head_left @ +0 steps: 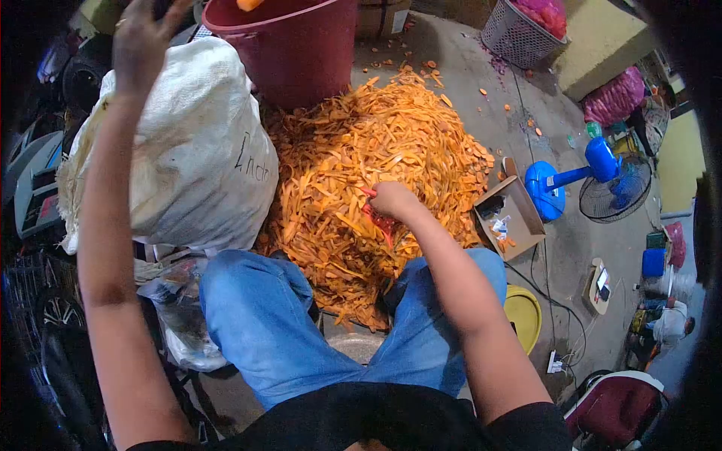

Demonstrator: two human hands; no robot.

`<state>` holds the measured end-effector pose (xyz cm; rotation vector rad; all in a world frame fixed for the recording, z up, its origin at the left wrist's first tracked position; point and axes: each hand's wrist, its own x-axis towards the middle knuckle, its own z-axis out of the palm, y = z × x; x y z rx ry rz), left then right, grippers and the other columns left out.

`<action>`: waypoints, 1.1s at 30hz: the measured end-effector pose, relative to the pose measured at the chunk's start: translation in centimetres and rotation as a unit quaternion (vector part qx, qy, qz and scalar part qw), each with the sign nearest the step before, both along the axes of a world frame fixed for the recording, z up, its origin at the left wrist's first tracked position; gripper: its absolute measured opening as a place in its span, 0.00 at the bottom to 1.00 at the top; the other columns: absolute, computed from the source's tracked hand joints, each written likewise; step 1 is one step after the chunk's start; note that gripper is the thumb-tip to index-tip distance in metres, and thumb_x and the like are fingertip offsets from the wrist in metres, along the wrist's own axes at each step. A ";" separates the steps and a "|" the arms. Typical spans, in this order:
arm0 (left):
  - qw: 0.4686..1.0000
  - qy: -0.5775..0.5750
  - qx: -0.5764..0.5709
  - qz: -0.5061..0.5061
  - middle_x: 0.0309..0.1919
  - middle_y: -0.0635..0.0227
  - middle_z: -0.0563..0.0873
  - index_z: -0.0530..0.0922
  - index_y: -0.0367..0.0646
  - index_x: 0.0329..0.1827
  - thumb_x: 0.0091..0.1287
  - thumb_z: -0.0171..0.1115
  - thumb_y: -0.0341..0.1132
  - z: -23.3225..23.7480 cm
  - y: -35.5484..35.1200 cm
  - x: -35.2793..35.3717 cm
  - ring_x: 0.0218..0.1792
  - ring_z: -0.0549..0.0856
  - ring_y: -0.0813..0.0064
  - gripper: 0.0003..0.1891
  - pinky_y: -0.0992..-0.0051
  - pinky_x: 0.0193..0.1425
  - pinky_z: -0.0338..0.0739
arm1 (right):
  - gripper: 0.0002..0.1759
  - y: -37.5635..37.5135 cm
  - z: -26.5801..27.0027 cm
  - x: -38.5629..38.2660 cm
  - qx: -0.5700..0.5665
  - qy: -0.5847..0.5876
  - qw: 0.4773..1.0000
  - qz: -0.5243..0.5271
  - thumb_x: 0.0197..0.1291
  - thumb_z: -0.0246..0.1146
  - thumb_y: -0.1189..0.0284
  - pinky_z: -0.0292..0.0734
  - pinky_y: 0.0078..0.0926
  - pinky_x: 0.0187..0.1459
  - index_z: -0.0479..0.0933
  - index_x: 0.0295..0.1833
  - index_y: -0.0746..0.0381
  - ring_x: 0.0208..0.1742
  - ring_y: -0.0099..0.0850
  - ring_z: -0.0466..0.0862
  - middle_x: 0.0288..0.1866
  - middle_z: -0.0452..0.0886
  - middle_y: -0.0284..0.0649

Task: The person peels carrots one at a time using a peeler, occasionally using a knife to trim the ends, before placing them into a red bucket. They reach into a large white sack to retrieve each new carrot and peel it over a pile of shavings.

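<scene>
Sitting with 2 denim-clad knees [248,289] apart, the person leans over a big heap of orange peelings [398,135] that spreads across the floor [466,83] between and beyond the legs. From where I stand, the right hand [395,201] is wrapped round a red tool [382,224], low over the near part of the heap. The left hand [140,52] is raised high, just beside the red bucket [301,64], its fingers parted and blurred, with the tips partly out of sight. At the bucket's mouth shows 1 orange piece [249,4], apart from that hand; I cannot tell whether it rests on anything. Against the heap's left side stands a bulging white sack [192,143] with dark lettering. On the right side, 1 open cardboard box [530,214] holds small odds and ends, near a blue fan [575,176].
</scene>
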<state>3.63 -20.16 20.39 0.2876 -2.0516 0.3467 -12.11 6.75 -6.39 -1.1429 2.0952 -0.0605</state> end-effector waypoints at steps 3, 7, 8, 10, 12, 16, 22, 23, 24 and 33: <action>0.952 -0.162 0.229 0.121 0.38 0.58 0.78 0.70 0.41 0.45 0.58 0.51 0.41 0.2 -3.5 4.7 0.41 0.77 0.64 0.16 0.74 0.45 0.67 | 0.13 0.6 1.1 0.1 -0.002 -0.005 1.000 -0.004 0.46 0.52 0.67 0.71 0.33 0.37 0.75 0.34 0.64 0.38 0.39 0.77 0.34 0.76 0.47; 0.862 -0.205 0.378 0.269 0.31 0.47 0.75 0.69 0.33 0.36 0.55 0.47 0.40 -4.9 -6.6 13.4 0.35 0.75 0.53 0.16 0.63 0.38 0.65 | 0.13 0.7 0.6 -0.2 -0.030 0.003 0.999 0.012 0.46 0.52 0.66 0.70 0.34 0.38 0.74 0.33 0.64 0.36 0.41 0.76 0.33 0.76 0.48; 0.844 -0.185 0.419 0.278 0.31 0.47 0.75 0.69 0.34 0.36 0.55 0.47 0.40 -6.6 -6.1 15.7 0.35 0.75 0.53 0.16 0.63 0.38 0.65 | 0.14 0.7 0.5 -0.2 -0.025 0.002 1.000 0.017 0.46 0.53 0.65 0.69 0.35 0.38 0.73 0.33 0.64 0.36 0.43 0.76 0.32 0.76 0.49; 0.811 -0.226 0.434 0.319 0.31 0.47 0.75 0.69 0.34 0.36 0.55 0.47 0.40 -9.8 -6.4 19.1 0.35 0.75 0.53 0.16 0.63 0.38 0.65 | 0.14 0.6 0.6 0.1 -0.032 0.004 0.999 0.021 0.46 0.53 0.65 0.70 0.35 0.38 0.73 0.33 0.64 0.35 0.43 0.76 0.32 0.76 0.49; 0.796 -0.238 0.446 0.334 0.31 0.47 0.75 0.69 0.34 0.37 0.55 0.47 0.40 -11.6 -5.7 20.3 0.35 0.75 0.53 0.16 0.63 0.38 0.65 | 0.14 0.4 0.7 0.3 -0.040 0.007 0.999 0.022 0.46 0.53 0.65 0.70 0.35 0.38 0.73 0.32 0.64 0.35 0.43 0.76 0.32 0.76 0.49; 0.792 -0.237 0.452 0.336 0.31 0.47 0.75 0.69 0.34 0.37 0.55 0.48 0.40 -13.3 -5.3 20.3 0.35 0.75 0.53 0.16 0.63 0.38 0.66 | 0.14 0.5 1.2 0.3 -0.021 0.020 0.999 0.044 0.46 0.51 0.67 0.71 0.33 0.39 0.74 0.33 0.67 0.37 0.40 0.77 0.35 0.76 0.49; 0.795 -0.234 0.449 0.335 0.31 0.47 0.75 0.69 0.34 0.37 0.55 0.48 0.40 -14.1 -5.4 20.0 0.35 0.75 0.52 0.16 0.63 0.38 0.66 | 0.14 0.4 0.7 0.5 -0.026 0.018 0.998 0.057 0.47 0.51 0.67 0.71 0.34 0.39 0.73 0.34 0.66 0.38 0.40 0.76 0.36 0.76 0.48; 0.795 -0.232 0.450 0.335 0.31 0.47 0.75 0.69 0.34 0.37 0.55 0.48 0.40 -14.2 -5.5 19.9 0.35 0.75 0.52 0.16 0.63 0.38 0.66 | 0.14 0.4 0.7 0.4 -0.018 0.015 0.998 0.063 0.47 0.51 0.67 0.71 0.34 0.39 0.73 0.35 0.66 0.39 0.40 0.76 0.37 0.76 0.48; 0.795 -0.231 0.450 0.335 0.31 0.47 0.75 0.69 0.34 0.37 0.54 0.48 0.40 -14.3 -5.6 19.9 0.35 0.75 0.52 0.16 0.63 0.38 0.66 | 0.14 0.5 0.6 0.2 -0.017 0.016 0.998 0.061 0.47 0.51 0.67 0.71 0.34 0.39 0.73 0.35 0.66 0.39 0.40 0.76 0.37 0.76 0.48; 0.795 -0.231 0.446 0.340 0.32 0.47 0.75 0.69 0.34 0.38 0.54 0.49 0.40 -14.6 -6.5 19.5 0.35 0.75 0.52 0.16 0.64 0.38 0.66 | 0.14 0.4 1.5 0.5 -0.014 0.011 0.998 0.056 0.47 0.51 0.67 0.71 0.35 0.39 0.73 0.35 0.66 0.39 0.40 0.76 0.36 0.76 0.47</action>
